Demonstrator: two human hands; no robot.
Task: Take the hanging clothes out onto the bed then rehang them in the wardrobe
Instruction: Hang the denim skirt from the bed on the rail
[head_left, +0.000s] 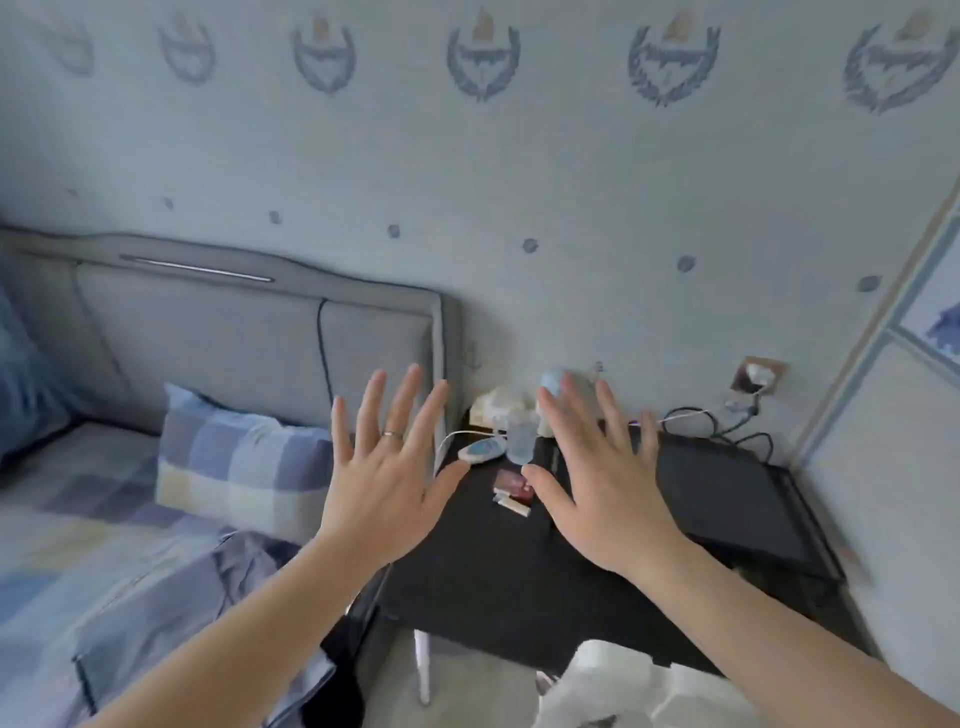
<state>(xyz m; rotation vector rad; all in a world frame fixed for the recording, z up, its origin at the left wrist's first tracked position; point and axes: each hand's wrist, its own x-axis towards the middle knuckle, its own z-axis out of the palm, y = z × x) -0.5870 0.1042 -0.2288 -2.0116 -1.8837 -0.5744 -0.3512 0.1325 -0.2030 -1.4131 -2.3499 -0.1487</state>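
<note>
Left hand (382, 467) and right hand (605, 493) hover, fingers spread and empty, over the dark desk (493, 587); the bed (78, 545) lies left of them.

Two bare hands show: one left hand (387, 483) and one right hand (602, 499). There is one thin ring (392, 434), one blue-checked fabric pillow (239, 462), one black table (493, 587), one clear plastic cup (521, 436), one flat black screen (737, 499), one wall socket (756, 376) and six blue wallpaper crests (483, 57).

Before me stands a dark square bedside table (483, 587); on it a clear plastic cup (521, 436), a pale oval handset (480, 449) just beside it, small red-and-white packets (511, 491), and a flat black screen (737, 499). Black cables (727, 426) run to a wall socket (756, 375).
</note>
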